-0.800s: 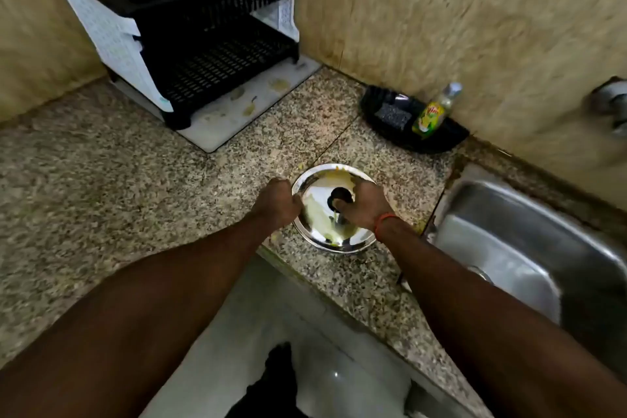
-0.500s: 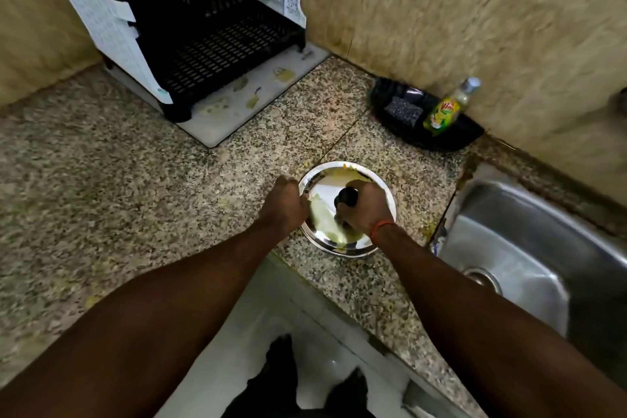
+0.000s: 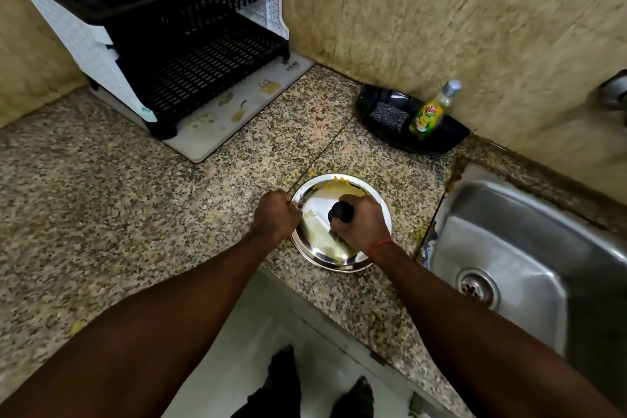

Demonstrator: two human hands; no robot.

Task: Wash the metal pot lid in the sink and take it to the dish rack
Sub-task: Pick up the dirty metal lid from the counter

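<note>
A round metal pot lid [image 3: 317, 210] with yellow food smears lies on the granite counter near its front edge, left of the steel sink [image 3: 529, 248]. My right hand [image 3: 363, 226] is closed around the lid's black knob [image 3: 340, 211]. My left hand [image 3: 276, 219] grips the lid's left rim. A black two-tier dish rack [image 3: 190, 20] with white sides stands at the back left on a pale mat.
A black tray [image 3: 441, 134] against the wall holds a scrub pad [image 3: 388, 115] and a green dish soap bottle [image 3: 431, 112]. A tap fitting [image 3: 615, 93] shows at the right edge. Yellow crumbs dot the counter around the lid. My feet show on the floor below.
My right hand has closed fully over the knob. The lid stays on the counter; the camera view has shifted slightly.
</note>
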